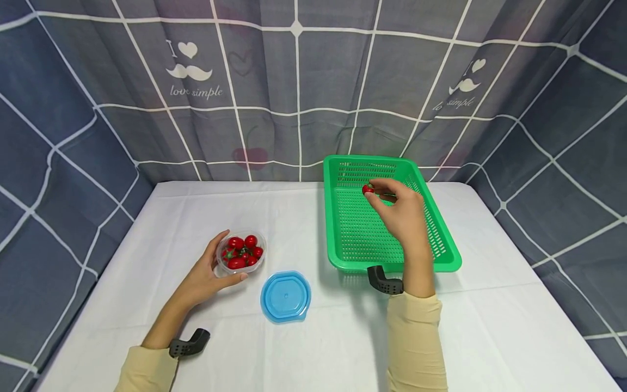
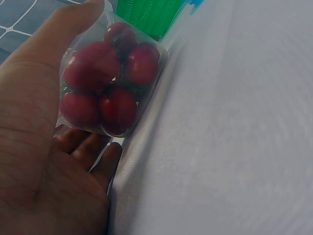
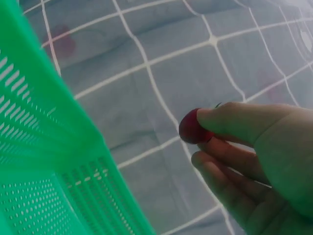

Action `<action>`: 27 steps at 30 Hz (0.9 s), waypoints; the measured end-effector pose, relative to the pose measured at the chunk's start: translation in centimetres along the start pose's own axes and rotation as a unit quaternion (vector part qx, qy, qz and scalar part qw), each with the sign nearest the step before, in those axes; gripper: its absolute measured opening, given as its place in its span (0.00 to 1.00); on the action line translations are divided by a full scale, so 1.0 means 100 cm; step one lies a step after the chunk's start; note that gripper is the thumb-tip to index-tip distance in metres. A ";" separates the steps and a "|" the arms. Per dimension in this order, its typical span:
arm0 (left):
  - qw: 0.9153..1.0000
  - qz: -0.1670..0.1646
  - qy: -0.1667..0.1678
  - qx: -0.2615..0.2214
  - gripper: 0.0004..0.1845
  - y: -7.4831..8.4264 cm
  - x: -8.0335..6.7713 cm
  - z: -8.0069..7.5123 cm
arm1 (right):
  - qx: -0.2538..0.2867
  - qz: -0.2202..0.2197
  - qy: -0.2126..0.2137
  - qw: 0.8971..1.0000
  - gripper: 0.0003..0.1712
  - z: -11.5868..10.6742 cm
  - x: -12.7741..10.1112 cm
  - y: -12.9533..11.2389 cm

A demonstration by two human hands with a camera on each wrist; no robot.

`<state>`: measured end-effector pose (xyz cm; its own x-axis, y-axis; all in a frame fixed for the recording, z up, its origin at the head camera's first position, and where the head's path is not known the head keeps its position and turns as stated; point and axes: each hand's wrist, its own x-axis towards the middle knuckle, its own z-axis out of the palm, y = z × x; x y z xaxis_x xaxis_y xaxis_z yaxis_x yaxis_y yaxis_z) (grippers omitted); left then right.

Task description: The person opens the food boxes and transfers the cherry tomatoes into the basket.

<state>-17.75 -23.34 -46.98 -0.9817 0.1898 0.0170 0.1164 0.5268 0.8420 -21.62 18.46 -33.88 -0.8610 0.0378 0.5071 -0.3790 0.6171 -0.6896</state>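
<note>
We see a table under a white cloth point(image 1: 343, 337), with a grey checked curtain point(image 1: 294, 98) hung behind and at both sides.

Left hand point(image 1: 203, 277): it cups a small clear tub point(image 1: 241, 251) of cherry tomatoes point(image 1: 243, 250), thumb along the near side and fingers wrapped round the far left side. The tub stands on the cloth toward the left of the table's middle. In the left wrist view the tub point(image 2: 110, 78) sits against the palm point(image 2: 34, 147), with about five red tomatoes point(image 2: 105, 81) showing through its wall; fingers curl under and behind it.

Right hand point(image 1: 404, 215): raised over the green basket point(image 1: 443, 261), it pinches one cherry tomato point(image 1: 368, 189) between thumb and fingertips. The tomato is above the basket's far half, near its back wall, not resting on the mesh as far as we can tell. The right wrist view shows the tomato point(image 3: 192, 127) gripped at the fingertips point(image 3: 220, 117), with the basket's slotted wall point(image 3: 44, 147) to the left.

The basket lies at the right of the table's middle, its far end close to the back edge. A blue lid point(image 1: 286, 295) lies flat on the cloth, just near of the tub, between tub and basket, touching neither.

Both forearms wear pale yellow sleeves point(image 1: 416, 337), each with a dark wrist mount point(image 1: 384, 281).
</note>
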 end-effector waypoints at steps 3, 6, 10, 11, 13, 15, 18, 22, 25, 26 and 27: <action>1.000 0.000 0.001 0.001 0.60 0.000 0.000 0.000 | -0.030 0.028 -0.019 0.999 0.16 -0.002 0.000 0.007; 1.000 -0.001 0.001 0.000 0.60 0.002 0.000 0.000 | -0.051 0.050 -0.038 0.997 0.17 -0.003 0.000 0.014; 1.000 0.000 0.002 0.001 0.60 0.004 0.000 -0.002 | -0.060 0.072 -0.057 0.994 0.17 -0.005 0.000 0.019; 1.000 0.001 0.001 0.001 0.60 0.004 0.000 -0.002 | -0.061 0.076 -0.060 0.993 0.17 -0.006 0.000 0.020; 1.000 0.001 0.002 0.001 0.60 0.003 0.000 -0.002 | -0.062 0.080 -0.064 0.993 0.17 -0.007 0.000 0.021; 1.000 0.002 0.002 0.001 0.60 0.002 0.000 -0.001 | -0.064 0.082 -0.065 0.992 0.17 -0.007 0.000 0.022; 1.000 0.000 0.002 -0.001 0.61 0.000 0.000 -0.001 | -0.066 0.083 -0.066 0.992 0.17 -0.007 0.000 0.022; 1.000 0.000 0.002 -0.003 0.61 -0.001 0.001 0.000 | -0.068 0.084 -0.067 0.992 0.17 -0.007 0.000 0.023; 1.000 0.001 0.002 -0.001 0.61 -0.001 0.001 0.000 | -0.067 0.086 -0.070 0.992 0.17 -0.007 0.000 0.022; 1.000 0.001 0.002 -0.001 0.61 -0.001 0.001 0.000 | -0.066 0.088 -0.071 0.991 0.17 -0.007 0.000 0.022; 1.000 0.001 0.002 -0.001 0.61 -0.001 0.001 0.000 | -0.064 0.092 -0.073 0.991 0.18 -0.007 -0.001 0.022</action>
<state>-17.85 -23.38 -47.09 -0.9819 0.1883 0.0213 0.1190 0.5250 0.8427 -22.14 20.38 -35.02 -0.9548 0.0504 0.2928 -0.1734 0.7057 -0.6869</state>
